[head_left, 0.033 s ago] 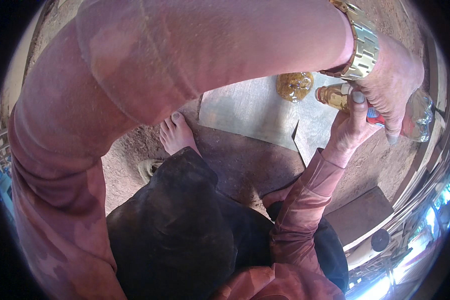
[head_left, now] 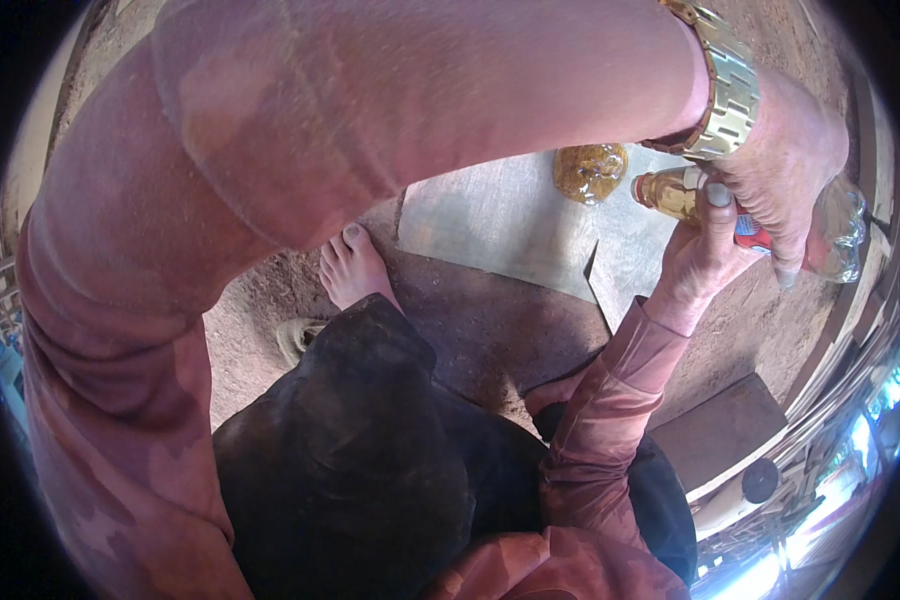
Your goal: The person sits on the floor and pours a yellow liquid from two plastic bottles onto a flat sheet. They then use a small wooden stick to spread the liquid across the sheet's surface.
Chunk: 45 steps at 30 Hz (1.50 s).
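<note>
At the frame's right, our left hand (head_left: 792, 150) and right hand (head_left: 705, 255) are wrapping their fingers around the bottle (head_left: 752, 234), its neck pointing toward the amber blob (head_left: 590, 173). Nothing is visibly changing between pictures; we are apparently keeping our hold steady.

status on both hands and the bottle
Left hand, right hand both gripping plastic bottle. Bottle sideways, narrow end toward glossy amber puddle. Hands partly hide bottle.
</note>
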Each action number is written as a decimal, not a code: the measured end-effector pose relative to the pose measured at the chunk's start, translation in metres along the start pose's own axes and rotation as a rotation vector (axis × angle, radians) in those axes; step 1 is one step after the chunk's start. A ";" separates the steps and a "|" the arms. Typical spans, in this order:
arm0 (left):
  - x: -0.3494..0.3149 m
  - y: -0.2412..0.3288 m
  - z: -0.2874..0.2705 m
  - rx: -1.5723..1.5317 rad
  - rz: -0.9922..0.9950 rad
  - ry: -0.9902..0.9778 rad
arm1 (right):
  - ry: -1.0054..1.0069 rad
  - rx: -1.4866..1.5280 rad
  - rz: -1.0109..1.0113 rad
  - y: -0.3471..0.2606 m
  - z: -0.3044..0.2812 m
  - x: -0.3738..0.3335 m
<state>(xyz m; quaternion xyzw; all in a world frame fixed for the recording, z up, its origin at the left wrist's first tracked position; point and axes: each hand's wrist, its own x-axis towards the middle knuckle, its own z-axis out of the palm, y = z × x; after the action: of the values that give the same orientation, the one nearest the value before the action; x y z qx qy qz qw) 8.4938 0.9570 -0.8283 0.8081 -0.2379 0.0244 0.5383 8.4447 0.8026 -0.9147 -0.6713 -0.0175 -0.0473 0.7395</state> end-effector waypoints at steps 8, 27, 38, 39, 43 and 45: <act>-0.027 0.000 0.001 -0.028 -0.012 0.042 | 0.059 0.009 -0.098 0.003 0.016 0.002; -0.038 0.000 0.001 -0.043 -0.012 0.055 | -0.221 -0.076 -0.155 0.019 -0.016 0.007; -0.042 0.000 0.002 -0.040 -0.017 0.086 | -0.121 0.003 -0.153 0.019 -0.019 0.005; -0.043 -0.001 0.001 -0.038 -0.018 0.092 | -0.092 0.019 -0.169 0.019 -0.018 0.003; -0.045 -0.007 0.000 -0.022 -0.036 0.150 | -0.083 -0.060 -0.230 0.019 -0.016 0.000; -0.048 -0.010 0.001 -0.005 -0.062 0.230 | -0.100 -0.113 -0.250 0.017 -0.016 0.000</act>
<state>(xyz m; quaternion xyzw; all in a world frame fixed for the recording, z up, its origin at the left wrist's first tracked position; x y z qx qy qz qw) 8.4551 0.9762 -0.8520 0.8057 -0.1495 0.0996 0.5645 8.4455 0.7886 -0.9334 -0.7059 -0.1350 -0.1066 0.6871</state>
